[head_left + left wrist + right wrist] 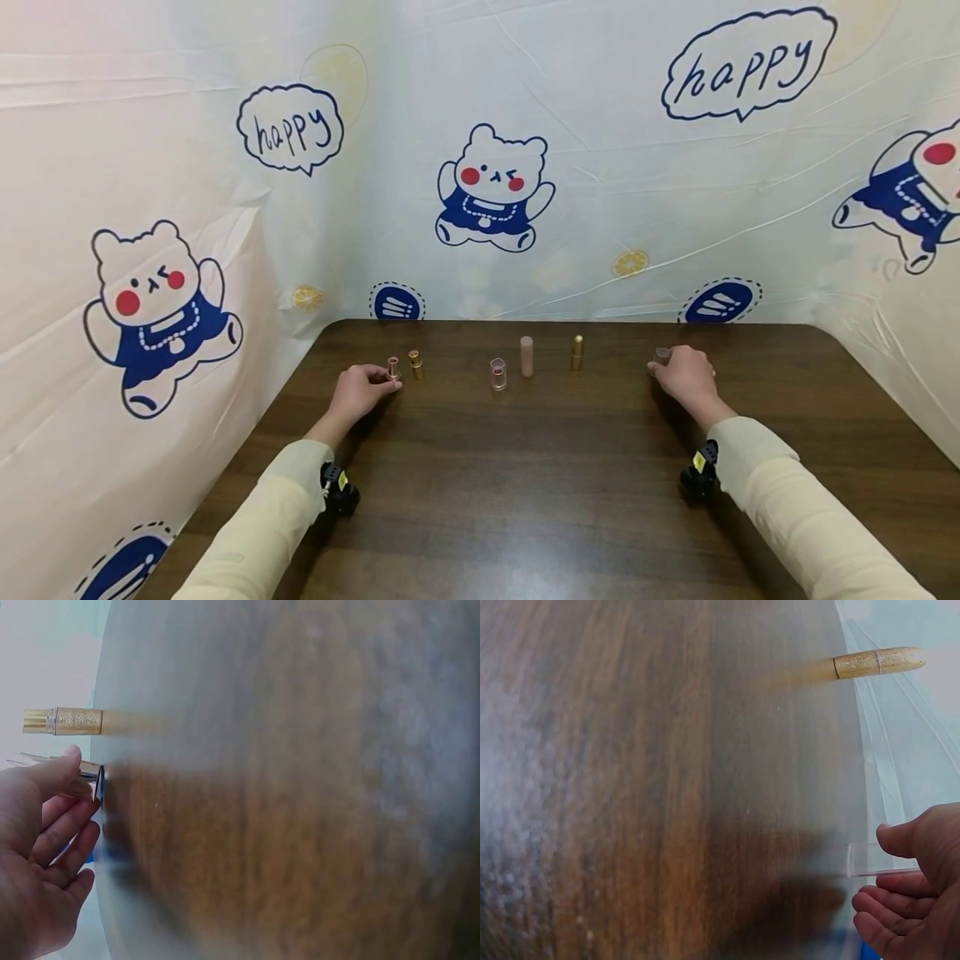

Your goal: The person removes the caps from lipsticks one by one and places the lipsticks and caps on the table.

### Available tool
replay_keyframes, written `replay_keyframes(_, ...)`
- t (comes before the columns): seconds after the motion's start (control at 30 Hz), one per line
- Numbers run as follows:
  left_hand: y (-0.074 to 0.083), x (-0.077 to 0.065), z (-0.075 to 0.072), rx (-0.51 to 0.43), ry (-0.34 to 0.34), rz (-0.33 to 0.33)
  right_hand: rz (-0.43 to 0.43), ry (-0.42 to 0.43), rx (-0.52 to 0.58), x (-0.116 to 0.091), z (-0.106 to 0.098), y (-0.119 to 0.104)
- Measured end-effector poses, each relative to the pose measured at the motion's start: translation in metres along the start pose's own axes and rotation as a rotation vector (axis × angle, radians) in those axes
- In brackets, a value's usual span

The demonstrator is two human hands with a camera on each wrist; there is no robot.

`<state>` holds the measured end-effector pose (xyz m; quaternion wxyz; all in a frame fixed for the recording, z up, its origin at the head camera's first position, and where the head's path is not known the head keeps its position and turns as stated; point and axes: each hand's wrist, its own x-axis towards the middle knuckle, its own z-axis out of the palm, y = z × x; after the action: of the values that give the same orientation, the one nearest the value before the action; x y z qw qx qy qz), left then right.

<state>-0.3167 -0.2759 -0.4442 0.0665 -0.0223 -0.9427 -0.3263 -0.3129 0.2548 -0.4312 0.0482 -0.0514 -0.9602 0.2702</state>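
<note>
At the table's far left, my left hand (362, 390) pinches a small rose-gold lipstick tube (393, 367) near its base, between thumb and fingers. The left wrist view shows the rose-gold tube (91, 769) upright at the tabletop, partly covered by the thumb. A gold lipstick tube (79, 721) with a patterned band stands just beside it. On the far right, my right hand (686, 372) holds a clear plastic lipstick cap (663, 355). Its clear rim (851, 860) shows past the thumb in the right wrist view, close to the table; the fingers hide the rest.
Between the hands stand a clear-cased lipstick (498, 377), a matte pink tube (527, 357) and a gold tube with a rounded top (577, 353). They line up along the back of the dark wooden table (510, 492). A printed cloth (585, 167) hangs behind it.
</note>
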Motion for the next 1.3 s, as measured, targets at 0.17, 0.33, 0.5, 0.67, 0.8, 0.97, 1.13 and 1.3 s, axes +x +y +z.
replay_keyframes(0.17,0.0,0.0,-0.001,0.011,-0.009,-0.007,0.004,0.0,0.002,-0.001,0.0,-0.001)
replay_keyframes(0.33,0.0,-0.001,-0.002,0.021,-0.009,-0.009,0.008,-0.008,0.002,-0.003,-0.002,-0.002)
replay_keyframes(0.5,0.002,-0.003,-0.003,0.03,-0.002,-0.003,0.025,-0.027,0.013,-0.004,-0.003,-0.003)
replay_keyframes(0.67,0.001,-0.004,-0.002,0.04,0.005,0.013,0.022,-0.029,0.009,-0.005,-0.005,-0.004)
replay_keyframes(0.8,0.0,-0.005,-0.002,0.052,0.007,0.019,-0.005,-0.011,0.019,-0.005,-0.006,-0.004)
replay_keyframes(0.97,0.0,-0.005,-0.002,0.063,0.004,0.019,-0.064,0.044,0.029,-0.007,-0.007,-0.006)
replay_keyframes(1.13,0.0,-0.004,-0.003,0.084,-0.004,0.009,-0.134,0.132,0.012,-0.01,-0.011,-0.014)
replay_keyframes(1.3,0.002,-0.004,-0.004,0.1,-0.001,0.018,-0.151,0.162,0.02,-0.012,-0.017,-0.025)
